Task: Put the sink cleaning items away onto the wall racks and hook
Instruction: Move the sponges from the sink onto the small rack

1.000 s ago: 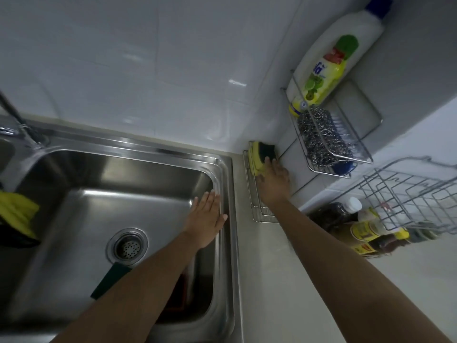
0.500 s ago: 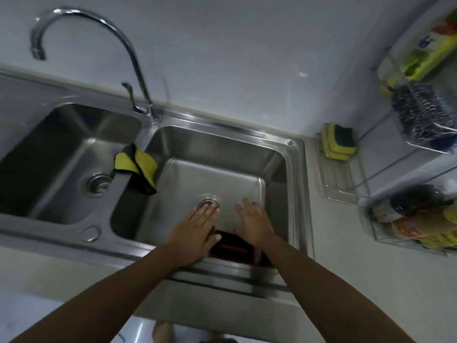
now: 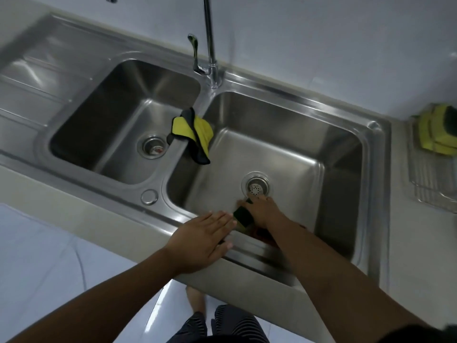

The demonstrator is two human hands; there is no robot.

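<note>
My right hand (image 3: 263, 210) reaches down into the right basin (image 3: 309, 149), just in front of the drain (image 3: 256, 186). Its fingers close around a dark green sponge (image 3: 243, 216) lying on the basin floor. A red item (image 3: 262, 235) shows partly under my right wrist, by the front wall. My left hand (image 3: 204, 240) lies flat and open on the sink's front rim, holding nothing. A yellow and grey cloth (image 3: 195, 134) hangs over the divider between the two basins. Yellow sponges with dark tops (image 3: 437, 134) sit on a wire rack (image 3: 430, 184) at the right edge.
The tall chrome tap (image 3: 210, 45) stands behind the divider. The left basin (image 3: 123, 120) holds only its drain, and a ribbed drainboard (image 3: 32, 78) runs off to the left. My feet and the pale floor show below the counter edge.
My right hand left the yellow sponge at the wire rack and dropped into the right basin onto the green sponge. My left hand moved out of the basin to the front rim. The view swung left.
</note>
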